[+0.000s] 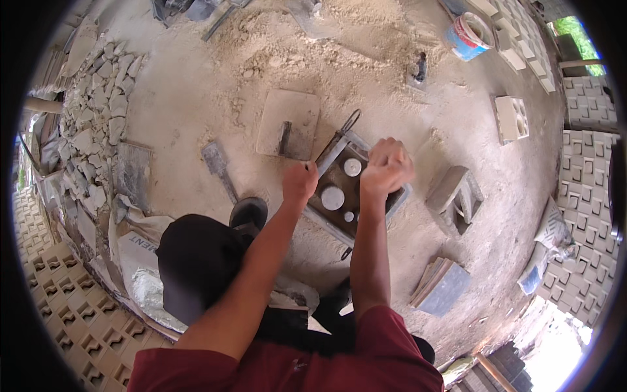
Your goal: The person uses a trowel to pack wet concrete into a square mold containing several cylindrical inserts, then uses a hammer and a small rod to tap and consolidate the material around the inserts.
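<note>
In front of me a rectangular metal mould (pixel 326 228) sits on the dusty ground. Three pale round discs of different sizes show inside it, the largest disc (pixel 332 198) in the middle. At the mould's left side is my left hand (pixel 301 184), its fingers closed; what they hold, if anything, is hidden. A metal rod with a looped end (pixel 353 121) sticks out beyond the far left corner. My right hand (pixel 388 166) is a fist over the mould's right side, covering part of it. Whether something is inside that fist I cannot make out.
Beyond the mould lie a square board with a handle (pixel 287 124) and loose sand (pixel 274 52). A trowel (pixel 219 168) is at left, near broken rubble (pixel 98 117). A grey block (pixel 455 199) and stacked plates (pixel 442 287) stand right. A bucket (pixel 469 37) is far right.
</note>
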Demonstrator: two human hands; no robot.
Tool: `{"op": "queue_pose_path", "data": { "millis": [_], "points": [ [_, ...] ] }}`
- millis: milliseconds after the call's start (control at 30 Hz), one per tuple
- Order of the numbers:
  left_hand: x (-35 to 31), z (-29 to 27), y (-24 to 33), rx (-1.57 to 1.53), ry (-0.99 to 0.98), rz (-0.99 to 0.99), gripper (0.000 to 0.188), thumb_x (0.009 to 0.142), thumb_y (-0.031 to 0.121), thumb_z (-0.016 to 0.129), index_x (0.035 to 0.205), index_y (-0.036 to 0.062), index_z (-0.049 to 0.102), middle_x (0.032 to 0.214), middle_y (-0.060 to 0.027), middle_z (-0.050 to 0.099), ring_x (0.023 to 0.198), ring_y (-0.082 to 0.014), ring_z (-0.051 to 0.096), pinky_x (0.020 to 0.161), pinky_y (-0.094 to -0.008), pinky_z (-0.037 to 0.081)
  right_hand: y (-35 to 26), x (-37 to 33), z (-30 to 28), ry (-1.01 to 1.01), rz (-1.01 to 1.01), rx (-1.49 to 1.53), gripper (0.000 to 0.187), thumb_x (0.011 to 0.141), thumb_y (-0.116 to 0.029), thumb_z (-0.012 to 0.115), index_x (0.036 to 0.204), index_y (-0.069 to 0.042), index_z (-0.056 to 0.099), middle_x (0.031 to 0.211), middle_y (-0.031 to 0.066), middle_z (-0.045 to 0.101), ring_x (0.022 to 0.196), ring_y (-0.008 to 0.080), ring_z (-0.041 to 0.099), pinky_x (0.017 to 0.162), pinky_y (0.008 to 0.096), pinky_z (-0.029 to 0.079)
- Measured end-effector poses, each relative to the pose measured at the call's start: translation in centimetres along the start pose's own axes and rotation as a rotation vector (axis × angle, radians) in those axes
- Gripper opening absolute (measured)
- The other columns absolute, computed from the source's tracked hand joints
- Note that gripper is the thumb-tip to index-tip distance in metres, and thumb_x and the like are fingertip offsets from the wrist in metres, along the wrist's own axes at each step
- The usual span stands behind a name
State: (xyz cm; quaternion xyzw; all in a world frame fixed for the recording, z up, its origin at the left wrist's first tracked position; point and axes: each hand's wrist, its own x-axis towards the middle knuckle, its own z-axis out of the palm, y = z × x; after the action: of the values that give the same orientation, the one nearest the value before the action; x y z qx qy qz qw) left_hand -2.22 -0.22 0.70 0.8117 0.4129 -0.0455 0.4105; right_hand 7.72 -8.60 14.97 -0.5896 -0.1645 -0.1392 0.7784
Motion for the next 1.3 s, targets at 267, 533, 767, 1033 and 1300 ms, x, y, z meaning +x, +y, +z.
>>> {"op": "queue_pose_path", "data": {
  "millis": [267, 533, 767, 1033, 1300],
  "points": [
    [0.2, -0.1, -0.5, -0.004, -0.047, -0.056, 0.043, 0.087, 0.032, 0.042, 0.085, -0.0027, 0.067, 0.084, -0.0272, 0.064, 0.082, -0.0452, 0.061, 0.076, -0.0502, 0.048, 0.8, 0.6, -1.4, -0.002, 0.062, -0.064, 0.027, 0.079, -0.011, 0.034, 0.052, -0.004, 0.031, 0.047, 0.0028, 0.036, 0.043, 0.0087, 0.029, 0.040, 0.0266, 0.023],
    [-0.2, -0.3, -0.1, -0.018, -0.020, -0.049, 0.044, 0.087, 0.034, 0.041, 0.085, -0.0014, 0.068, 0.084, -0.0260, 0.064, 0.083, -0.0439, 0.062, 0.075, -0.0495, 0.049, 0.6, 1.4, -1.9, 0.022, 0.142, 0.066, 0.033, 0.084, -0.012, 0.033, 0.053, -0.005, 0.030, 0.046, 0.0015, 0.032, 0.041, 0.0088, 0.027, 0.038, 0.0269, 0.022],
    [0.1, -0.3, -0.7, -0.002, 0.010, -0.043, 0.044, 0.087, 0.034, 0.042, 0.082, -0.0023, 0.068, 0.082, -0.0275, 0.064, 0.080, -0.0443, 0.062, 0.075, -0.0500, 0.049, -0.4, 1.7, -2.4, 0.001, 0.167, 0.032, 0.031, 0.084, -0.008, 0.032, 0.054, -0.004, 0.030, 0.048, 0.0028, 0.032, 0.042, 0.0101, 0.027, 0.039, 0.0276, 0.022],
    [0.2, 0.5, -0.7, -0.026, -0.011, -0.028, 0.044, 0.087, 0.032, 0.043, 0.079, -0.0046, 0.067, 0.079, -0.0285, 0.063, 0.079, -0.0456, 0.062, 0.072, -0.0513, 0.048, -1.0, 1.6, -4.5, 0.022, 0.072, -0.084, 0.036, 0.087, -0.013, 0.032, 0.052, -0.008, 0.028, 0.045, 0.0016, 0.025, 0.039, 0.0109, 0.024, 0.037, 0.0281, 0.022],
    [0.6, 0.7, -1.3, 0.008, 0.012, -0.009, 0.045, 0.088, 0.031, 0.041, 0.079, -0.0047, 0.067, 0.079, -0.0281, 0.063, 0.078, -0.0455, 0.062, 0.073, -0.0512, 0.049, -2.0, 1.0, -5.9, 0.055, 0.098, -0.086, 0.037, 0.089, -0.019, 0.030, 0.054, -0.010, 0.026, 0.044, 0.0018, 0.026, 0.040, 0.0098, 0.023, 0.037, 0.0273, 0.021]
  ]
}}
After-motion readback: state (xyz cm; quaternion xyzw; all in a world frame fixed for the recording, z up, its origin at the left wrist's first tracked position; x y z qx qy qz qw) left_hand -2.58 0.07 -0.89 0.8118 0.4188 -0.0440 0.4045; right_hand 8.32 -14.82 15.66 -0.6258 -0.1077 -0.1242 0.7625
